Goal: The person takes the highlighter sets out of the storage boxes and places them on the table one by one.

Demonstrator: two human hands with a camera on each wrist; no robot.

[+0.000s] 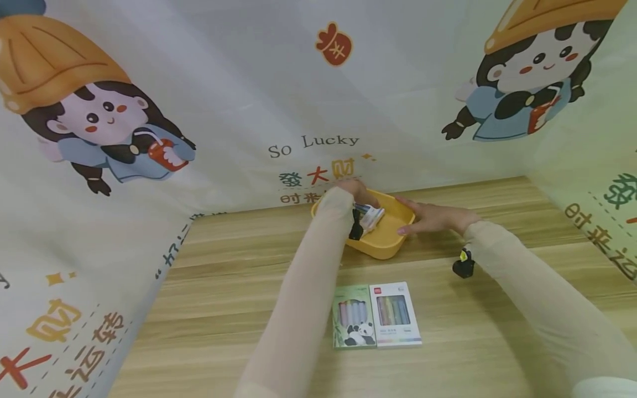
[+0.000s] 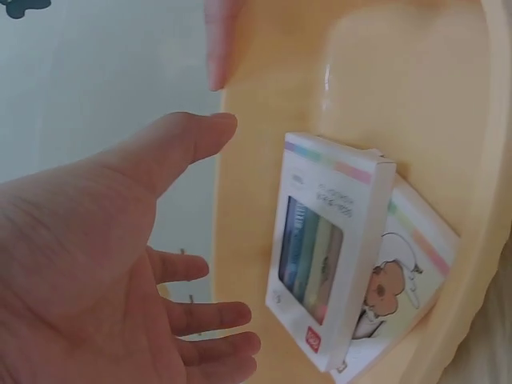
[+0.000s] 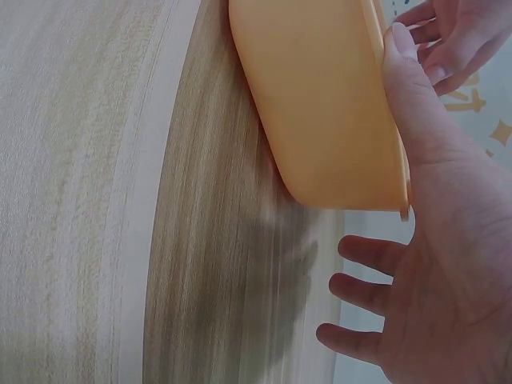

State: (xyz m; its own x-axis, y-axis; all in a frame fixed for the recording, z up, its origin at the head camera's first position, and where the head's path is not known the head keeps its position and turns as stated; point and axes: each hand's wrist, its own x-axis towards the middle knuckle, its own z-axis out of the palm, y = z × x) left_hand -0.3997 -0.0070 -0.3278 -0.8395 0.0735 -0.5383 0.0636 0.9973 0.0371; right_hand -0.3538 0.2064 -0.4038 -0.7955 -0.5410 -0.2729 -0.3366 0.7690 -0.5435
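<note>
A yellow plastic basket (image 1: 390, 232) stands on the wooden table near the back wall. Over its left part is my left hand (image 2: 104, 280), fingers apart and holding nothing. Beside those fingers, a white crayon box (image 2: 320, 248) with a window leans on a second white box (image 2: 416, 268) bearing an orange cartoon figure, both inside the basket. At the basket's right end, my right hand (image 3: 464, 248) rests its thumb on the rim. Three of its fingers stretch out past the basket's end, touching nothing.
In front of the basket, a green crayon box (image 1: 355, 316) with a panda lies beside a white crayon box (image 1: 396, 314) on the table (image 1: 224, 309). Printed cloth walls (image 1: 239, 83) enclose the back and both sides. Black wrist devices (image 1: 464, 265) hang at the sleeves.
</note>
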